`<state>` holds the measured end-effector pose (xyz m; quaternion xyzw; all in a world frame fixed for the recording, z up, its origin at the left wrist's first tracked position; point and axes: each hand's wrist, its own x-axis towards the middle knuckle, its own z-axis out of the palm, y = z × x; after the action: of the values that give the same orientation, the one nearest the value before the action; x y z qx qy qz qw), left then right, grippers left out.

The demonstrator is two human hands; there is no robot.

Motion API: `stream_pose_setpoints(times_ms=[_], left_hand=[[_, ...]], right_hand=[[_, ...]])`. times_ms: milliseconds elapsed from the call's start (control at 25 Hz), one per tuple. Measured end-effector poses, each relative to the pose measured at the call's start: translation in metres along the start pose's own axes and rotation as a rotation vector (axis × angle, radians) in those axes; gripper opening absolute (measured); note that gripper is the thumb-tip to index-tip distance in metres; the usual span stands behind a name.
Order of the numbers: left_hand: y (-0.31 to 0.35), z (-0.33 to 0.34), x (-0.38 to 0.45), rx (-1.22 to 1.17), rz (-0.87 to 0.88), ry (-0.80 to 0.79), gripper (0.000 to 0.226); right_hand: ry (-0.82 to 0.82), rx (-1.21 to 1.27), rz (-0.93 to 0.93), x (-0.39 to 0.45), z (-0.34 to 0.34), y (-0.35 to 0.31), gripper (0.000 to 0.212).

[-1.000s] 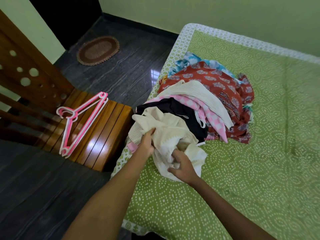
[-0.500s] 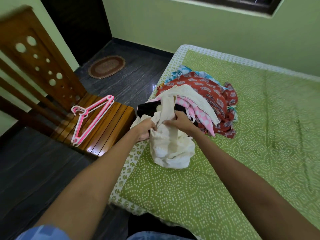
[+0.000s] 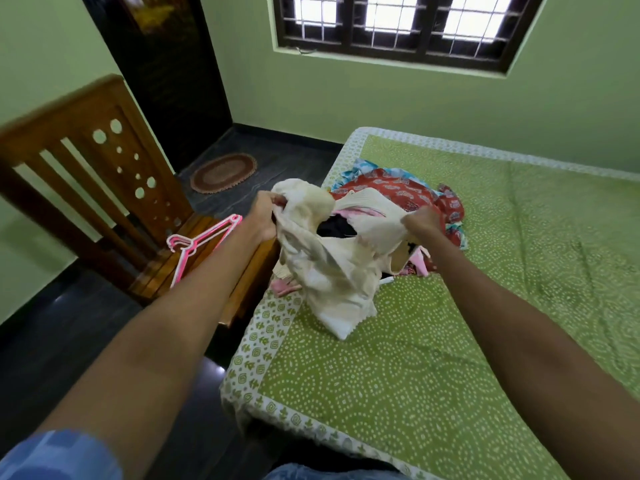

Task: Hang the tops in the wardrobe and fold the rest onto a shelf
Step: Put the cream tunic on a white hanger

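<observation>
Your bed (image 3: 450, 358), spread with a green dotted cover, fills the right and lower part of the view, its patterned border running along the near-left edge. To your left stands a wooden chair (image 3: 104, 174) with round holes cut in its back, set just beside the bed. On the bed's far-left corner sits the pile of clothes (image 3: 408, 192): a red printed piece on top at the back, blue showing behind it, with black and pink pieces in front.

You hold the cream garment (image 3: 332, 271) up in front of that pile, spread between both hands, its lower end hanging down and touching the cover near the bed's edge. Your left hand (image 3: 265, 216) is clenched round a bunched upper corner of the cream garment, out over the gap between chair and bed. Your right hand (image 3: 420, 221) grips the opposite corner, over the pile.

The pink hangers (image 3: 204, 242) lie on the chair seat, partly hidden behind your left forearm. A small oval mat (image 3: 223, 172) lies on the dark floor beyond.
</observation>
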<state>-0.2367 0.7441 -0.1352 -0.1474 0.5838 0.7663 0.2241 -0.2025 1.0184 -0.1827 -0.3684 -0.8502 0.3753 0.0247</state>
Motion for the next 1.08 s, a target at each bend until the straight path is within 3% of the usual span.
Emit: stream_pose_setpoints(times_ms=[40,120,200,360,440,480,600,680,800,880,960,1080], left_hand=[[0.009,0.004,-0.012,0.083,-0.006,-0.060,0.023],[0.023,0.009,-0.036,0.259,-0.011,-0.156,0.018],[0.035,0.012,-0.053,0.351,0.012,-0.252,0.009],[0.059,-0.009,-0.075,0.318,0.130,-0.424,0.018],[0.075,-0.023,-0.081,0.244,0.186,-0.413,0.028],[0.081,-0.028,-0.083,0.243,0.213,-0.376,0.023],[0.096,-0.055,-0.077,0.506,0.432,-0.155,0.005],[0.100,-0.079,-0.072,0.730,0.614,-0.031,0.010],[0.097,-0.104,-0.068,0.977,0.809,0.048,0.016],[0.091,-0.101,-0.068,0.935,0.810,0.037,0.027],[0.083,-0.091,-0.068,0.843,0.790,0.012,0.036],[0.073,-0.076,-0.069,0.768,0.730,-0.072,0.026]], right_hand=[[-0.055,-0.082,-0.117,-0.011,0.006,-0.008,0.040],[-0.223,-0.012,-0.381,-0.038,0.028,-0.027,0.078],[-0.408,0.037,-0.570,-0.061,0.054,-0.038,0.095],[-0.469,-0.334,-0.637,-0.084,0.106,-0.028,0.080],[-0.410,-0.316,-0.650,-0.100,0.113,-0.021,0.044],[-0.384,-0.178,-0.647,-0.105,0.112,-0.018,0.020],[-0.380,0.283,-0.435,-0.126,0.082,-0.020,0.006],[-0.386,0.340,-0.447,-0.136,0.056,-0.023,0.017],[-0.636,0.327,-0.376,-0.153,0.024,-0.031,0.018],[-0.850,0.446,-0.172,-0.161,0.018,-0.026,0.012],[-0.900,0.533,-0.011,-0.165,0.028,-0.015,0.017],[-0.972,0.479,0.068,-0.171,0.047,0.000,0.016]])
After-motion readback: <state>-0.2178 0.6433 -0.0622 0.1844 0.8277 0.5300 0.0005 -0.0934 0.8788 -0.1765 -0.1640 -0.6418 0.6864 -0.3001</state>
